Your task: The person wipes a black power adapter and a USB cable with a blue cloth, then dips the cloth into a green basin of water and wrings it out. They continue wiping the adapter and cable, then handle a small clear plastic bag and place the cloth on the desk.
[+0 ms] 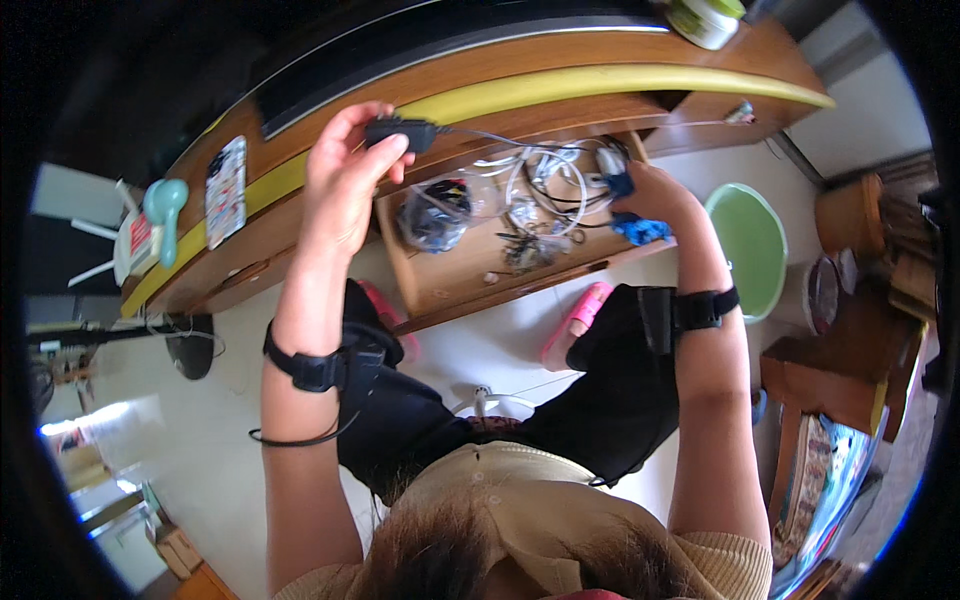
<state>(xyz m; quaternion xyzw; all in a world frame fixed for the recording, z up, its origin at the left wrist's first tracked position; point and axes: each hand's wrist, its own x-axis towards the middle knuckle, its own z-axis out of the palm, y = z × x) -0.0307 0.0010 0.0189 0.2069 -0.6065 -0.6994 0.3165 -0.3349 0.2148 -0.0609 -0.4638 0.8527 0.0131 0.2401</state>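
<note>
My left hand (pixel 339 176) is raised above the left part of an open wooden drawer (pixel 442 289), gripping a black power adapter (pixel 405 135) between thumb and fingers. From the adapter a thin dark cable (pixel 499 137) runs right towards the drawer's far right corner. There my right hand (pixel 664 193) reaches in beside a dark blue item (pixel 619 184) and a white piece (pixel 609 160); its fingertips are partly hidden. Coiled white cables (pixel 583 196), a clear plastic bag (pixel 433 217) with dark contents and a heap of small metal bits (pixel 525 251) lie in the drawer. A bright blue bundle (pixel 640 229) sits below my right hand.
A wooden cabinet top with a yellow edge (pixel 600 79) runs above the drawer. On it stand a green-lidded jar (pixel 705 22), a patterned flat case (pixel 226 193) and a light teal handheld object (pixel 166 214). A green basin (pixel 746 255) is on the right.
</note>
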